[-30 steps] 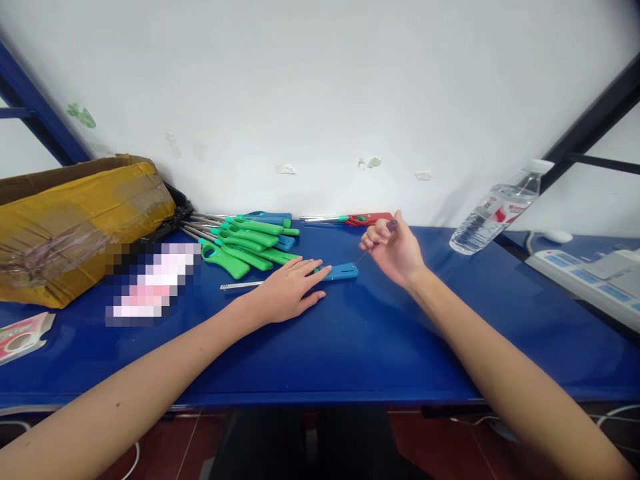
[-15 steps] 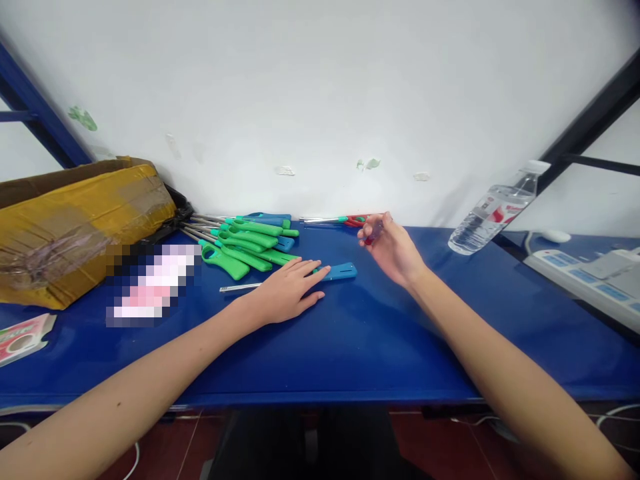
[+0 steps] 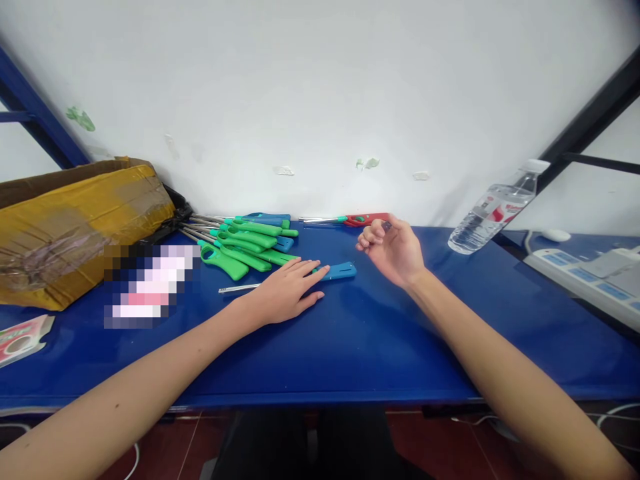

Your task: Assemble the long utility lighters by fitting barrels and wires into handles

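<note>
My left hand (image 3: pixel 287 292) lies palm down with fingers stretched over a blue lighter (image 3: pixel 343 271), whose metal tube (image 3: pixel 237 289) sticks out to the left of the wrist. At the right, my right hand (image 3: pixel 395 252) is raised with its fingers curled; a small dark thing shows between thumb and fingers, too small to make out. Behind it a red lighter (image 3: pixel 373 219) lies by the wall. Left of centre is a pile of several green lighters (image 3: pixel 250 243), with a few blue ones (image 3: pixel 267 217) among them, tubes pointing left.
A taped cardboard box (image 3: pixel 85 233) stands at the left on the blue table (image 3: pixel 325 360). A blurred pink packet (image 3: pixel 150 293) lies before it. On the right, a water bottle (image 3: pixel 493 210) leans near the dark frame, beside a white device (image 3: pixel 590 277).
The fingers of my right hand have curled in more, and the small thing in them is less visible. My left hand has stayed on the blue lighter.
</note>
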A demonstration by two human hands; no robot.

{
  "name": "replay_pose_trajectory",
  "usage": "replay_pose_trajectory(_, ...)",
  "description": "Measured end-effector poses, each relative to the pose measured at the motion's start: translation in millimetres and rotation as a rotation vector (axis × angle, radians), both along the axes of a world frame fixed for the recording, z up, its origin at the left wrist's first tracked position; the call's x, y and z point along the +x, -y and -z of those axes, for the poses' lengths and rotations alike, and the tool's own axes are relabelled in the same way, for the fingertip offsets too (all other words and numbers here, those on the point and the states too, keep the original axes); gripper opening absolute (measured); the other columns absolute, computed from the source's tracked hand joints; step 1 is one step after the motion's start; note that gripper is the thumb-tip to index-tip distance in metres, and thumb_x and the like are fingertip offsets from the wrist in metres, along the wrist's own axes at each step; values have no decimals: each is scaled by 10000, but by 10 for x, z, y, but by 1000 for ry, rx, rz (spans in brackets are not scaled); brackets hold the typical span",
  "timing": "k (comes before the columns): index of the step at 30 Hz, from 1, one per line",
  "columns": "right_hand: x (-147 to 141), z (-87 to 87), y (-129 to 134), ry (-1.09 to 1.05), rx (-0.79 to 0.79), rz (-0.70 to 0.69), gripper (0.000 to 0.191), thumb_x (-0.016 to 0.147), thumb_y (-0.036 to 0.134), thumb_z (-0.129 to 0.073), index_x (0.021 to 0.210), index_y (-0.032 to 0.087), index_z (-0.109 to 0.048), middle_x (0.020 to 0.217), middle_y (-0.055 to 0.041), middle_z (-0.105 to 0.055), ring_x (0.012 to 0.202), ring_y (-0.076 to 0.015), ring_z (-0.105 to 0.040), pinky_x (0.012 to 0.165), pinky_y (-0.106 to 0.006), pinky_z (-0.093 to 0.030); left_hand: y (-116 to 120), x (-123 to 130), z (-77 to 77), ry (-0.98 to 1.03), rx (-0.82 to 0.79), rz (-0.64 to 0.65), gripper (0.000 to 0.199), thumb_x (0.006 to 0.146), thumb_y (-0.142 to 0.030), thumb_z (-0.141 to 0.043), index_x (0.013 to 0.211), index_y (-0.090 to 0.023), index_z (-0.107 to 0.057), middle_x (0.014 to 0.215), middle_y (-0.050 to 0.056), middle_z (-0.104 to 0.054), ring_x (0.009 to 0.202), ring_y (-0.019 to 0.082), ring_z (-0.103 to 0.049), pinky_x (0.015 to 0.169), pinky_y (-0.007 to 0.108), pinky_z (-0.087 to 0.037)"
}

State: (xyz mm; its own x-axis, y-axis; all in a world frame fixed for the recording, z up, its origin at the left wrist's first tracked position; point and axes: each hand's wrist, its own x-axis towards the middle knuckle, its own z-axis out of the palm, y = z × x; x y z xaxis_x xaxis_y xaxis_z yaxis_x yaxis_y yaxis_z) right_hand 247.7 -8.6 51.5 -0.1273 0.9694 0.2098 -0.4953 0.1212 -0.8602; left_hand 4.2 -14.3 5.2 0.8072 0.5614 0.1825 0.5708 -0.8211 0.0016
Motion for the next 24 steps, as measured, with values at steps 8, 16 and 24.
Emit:
replay_pose_trajectory(8,26,63,-47,0,41,65,339,834,489,-696,673,205,-602,728,0,-511,696,-136,-543,631,-261,-459,1,4,4,-2,8,-5,532,1047,-415,-382,1514,-159,-392,1521,160,-452,1413,289,-425,1194,468,-286)
replay_pose_trajectory(16,-1,32,-49,33,-9,64,620,856,745,-502,536,220,-431,538,39,-277,548,-138,-436,593,-283,-447,-6,9,37,35,25,11,475,1056,-324,-348,1490,-150,-429,1504,174,-470,1410,299,-429,1180,498,-316)
replay_pose_trajectory(24,18,77,-57,4,17,100,424,813,564,-661,608,211,-547,680,1,-476,667,-146,-522,608,-270,-462,-51,-31,64,51,36,43,484,1013,-152,-338,1489,-163,-424,1492,166,-486,1390,290,-453,1155,506,-355)
